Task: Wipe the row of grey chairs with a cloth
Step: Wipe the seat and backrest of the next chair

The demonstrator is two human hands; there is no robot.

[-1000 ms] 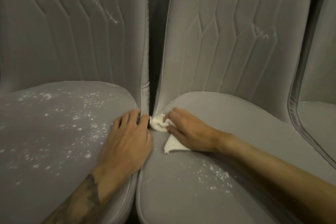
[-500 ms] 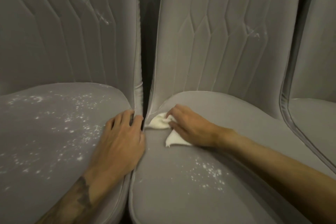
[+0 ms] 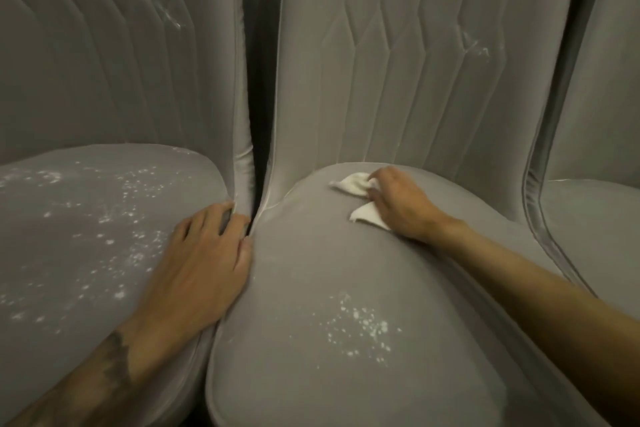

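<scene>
Head view: three grey chairs [image 3: 346, 80] are set side by side. The left hand [image 3: 204, 253] is laid flat, fingers relaxed, on the left seat's [image 3: 86, 218] inner edge. The right hand [image 3: 401, 204] is curled round a white cloth [image 3: 351, 184], pressed on the middle seat's [image 3: 311, 270] rear. White specks [image 3: 360, 326] are scattered on both seats.

furniture: three grey upholstered chairs set close side by side fill the view: left chair [image 3: 86, 218], middle chair [image 3: 346, 270], right chair [image 3: 595, 218].
backrests: tall, stitched in vertical zigzag channels.
gap: narrow dark gap [image 3: 258, 97] between left and middle backrests; too dark to read behind.
light: dim and soft, faint sheen on the right chair's piping [image 3: 531, 184].
</scene>
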